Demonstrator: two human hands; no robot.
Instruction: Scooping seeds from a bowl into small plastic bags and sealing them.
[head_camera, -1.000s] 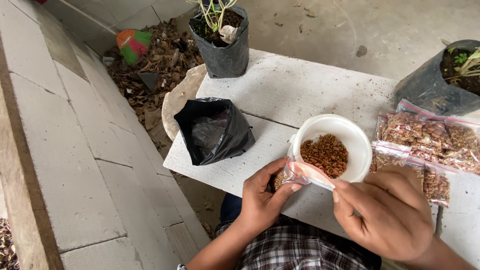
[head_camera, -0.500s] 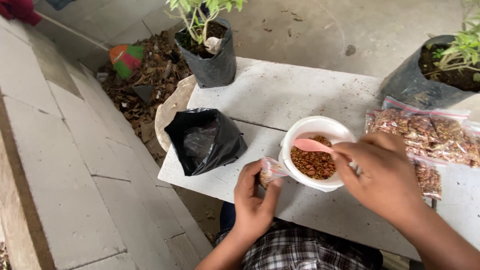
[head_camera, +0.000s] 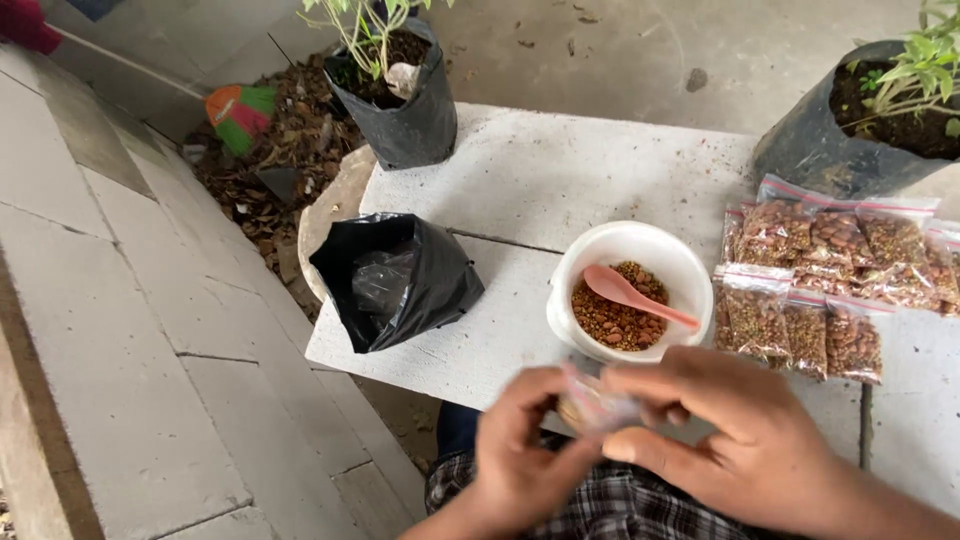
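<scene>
Right now I have a small clear packet (head_camera: 592, 408) pinched between both hands, my left hand (head_camera: 525, 460) under it and my right hand (head_camera: 740, 440) closed over its top edge, though blur hides the seal. Just beyond my grip sits the white bowl (head_camera: 628, 255) of brown granules with a pink spoon (head_camera: 635, 293) in it. To its right lie filled packets (head_camera: 835, 285). If the pinch slips, I judge the contents could spill off the slab (head_camera: 540, 175) edge.

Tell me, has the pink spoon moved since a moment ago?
Yes. The pink spoon was in the right hand above the white bowl; now it lies in the bowl, and both hands are nearer the person.
</scene>
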